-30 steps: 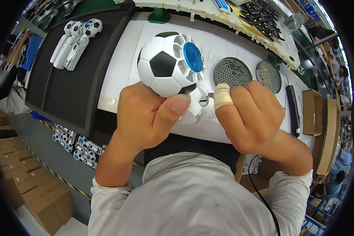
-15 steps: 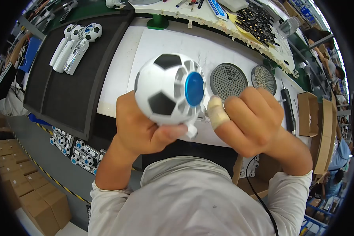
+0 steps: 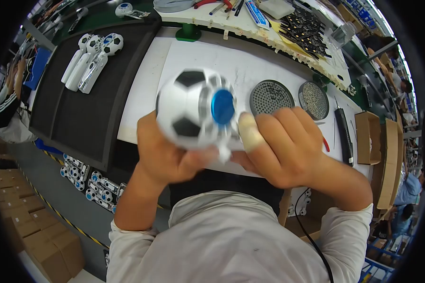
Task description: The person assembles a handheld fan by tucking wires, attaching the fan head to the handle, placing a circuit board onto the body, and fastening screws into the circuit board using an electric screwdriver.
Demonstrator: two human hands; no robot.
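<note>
At a factory workbench, we begin at the left, where finished soccer-ball fans (image 3: 93, 60) lie side by side on a dark foam mat (image 3: 75, 108), and more of the same units (image 3: 92, 181) sit in a bin below the bench edge, above stacked cardboard cartons (image 3: 28, 221) on the floor. Moving toward the centre, our left hand (image 3: 167, 155) is closed around the lower part of a soccer-ball handheld fan (image 3: 196, 108), thumb pressed across the front of its stub handle, holding it raised in front of our chest over the white work surface (image 3: 208, 61); the blue hub (image 3: 222, 107) faces up and to the right. The ball is blurred (it looks to be mid-turn), so we cannot read the detail at its base. Our right hand (image 3: 283, 146) is curled tight against the fan's lower right side, its taped forefinger (image 3: 249, 132) touching the grille edge; whether it pinches a small part we cannot tell, since the fingers hide the contact. Farther right lie two round perforated trays (image 3: 288, 98), a dark electric screwdriver (image 3: 343, 134) and red-handled pliers (image 3: 326, 144), then small open boxes (image 3: 370, 134). In our judgement, the danger is a slip: with the fan gripped only low on its stub and turning, the smooth shell could twist out of the left hand and drop onto the bench, or the taped finger could catch in the grille slots.
</note>
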